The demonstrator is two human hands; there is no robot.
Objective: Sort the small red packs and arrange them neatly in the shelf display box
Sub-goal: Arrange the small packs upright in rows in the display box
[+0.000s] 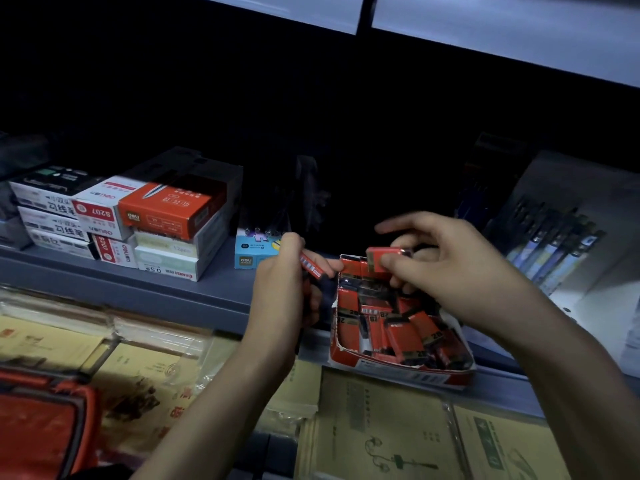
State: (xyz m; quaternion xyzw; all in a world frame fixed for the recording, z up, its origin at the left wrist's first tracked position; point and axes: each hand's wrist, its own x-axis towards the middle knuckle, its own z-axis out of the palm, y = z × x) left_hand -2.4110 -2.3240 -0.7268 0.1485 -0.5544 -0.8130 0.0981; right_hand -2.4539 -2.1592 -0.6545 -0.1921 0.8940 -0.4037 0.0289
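Red packs (403,336), black-ended, jumbled in box (415,375); left hand (284,282), right hand (450,271) each pinch one.

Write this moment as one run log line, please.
left hand: grips red pack | right hand: pinches second pack over display box | loose packs: jumbled in box

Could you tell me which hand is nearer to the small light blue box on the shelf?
The left. The left hand holds a red pack right beside the light blue box; the right hand pinches a second pack farther right, above the display box.
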